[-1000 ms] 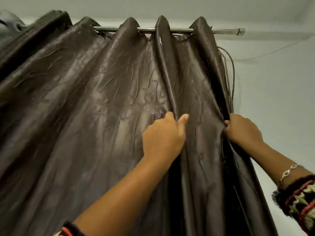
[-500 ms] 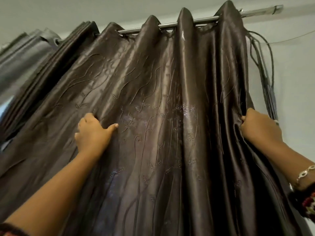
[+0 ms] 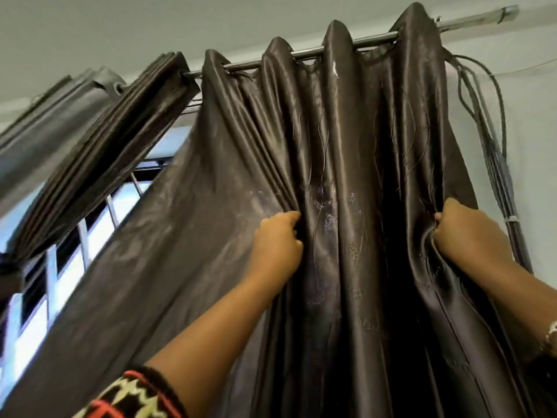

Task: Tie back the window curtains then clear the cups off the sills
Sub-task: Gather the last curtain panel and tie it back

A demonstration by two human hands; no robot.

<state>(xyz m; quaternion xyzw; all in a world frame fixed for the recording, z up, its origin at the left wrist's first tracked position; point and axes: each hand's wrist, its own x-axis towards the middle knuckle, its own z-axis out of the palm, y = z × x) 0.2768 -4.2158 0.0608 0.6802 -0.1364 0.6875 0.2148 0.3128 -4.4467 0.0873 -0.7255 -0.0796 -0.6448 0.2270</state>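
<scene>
A dark brown, glossy curtain (image 3: 346, 176) with a faint stitched vine pattern hangs from a metal rod (image 3: 373, 37) fixed high on a pale grey-green wall (image 3: 536, 140), close under the ceiling. Its long axis runs top to bottom. 4 rounded folds rise over the rod, and below them the cloth's left part sweeps diagonally down toward the lower left.

The left hand (image 3: 277, 245) is raised at mid-height on the curtain, its grip closed: fingers curled round a gathered pleat just left of the centre folds. The right hand (image 3: 467, 233) is at about the same height on the curtain's right edge, its grip likewise closed, fingers tucked into the hem and bunching it. The 2 hands are well apart, with deep dark folds between them.

A patterned knitted sleeve (image 3: 135, 396) in black, cream and red covers the left forearm near the bottom edge.

To the left, a bunched curtain (image 3: 105, 140) is pushed together on the same rod, and beneath it a barred window (image 3: 81, 236) shows bright daylight. A bundle of grey cables (image 3: 494, 164) hangs down the wall just right of the curtain.
</scene>
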